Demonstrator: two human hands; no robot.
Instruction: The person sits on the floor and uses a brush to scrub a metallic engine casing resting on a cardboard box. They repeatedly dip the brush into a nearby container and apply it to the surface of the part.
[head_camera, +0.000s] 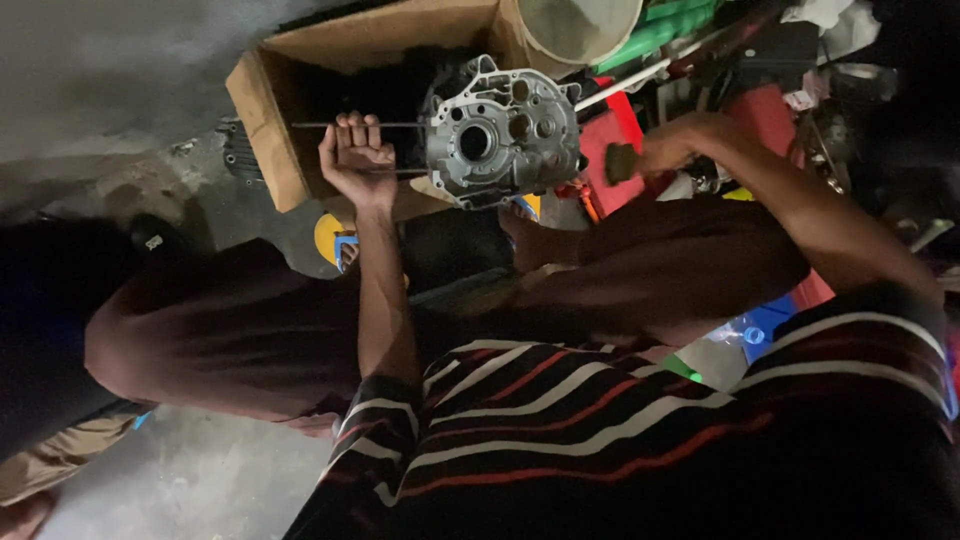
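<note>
Here, left fingers (358, 135) wrap long studs (345, 126) beside the engine casing (500, 132); right hand (668, 150) grips a brush (620, 163).

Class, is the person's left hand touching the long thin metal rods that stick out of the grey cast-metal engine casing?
Touching. The head view shows the left hand with fingers curled around the thin metal rods beside the grey engine casing.

left hand (357, 152): raised, fingers curled shut | right hand (668, 150): arm outstretched, fist closed
</note>
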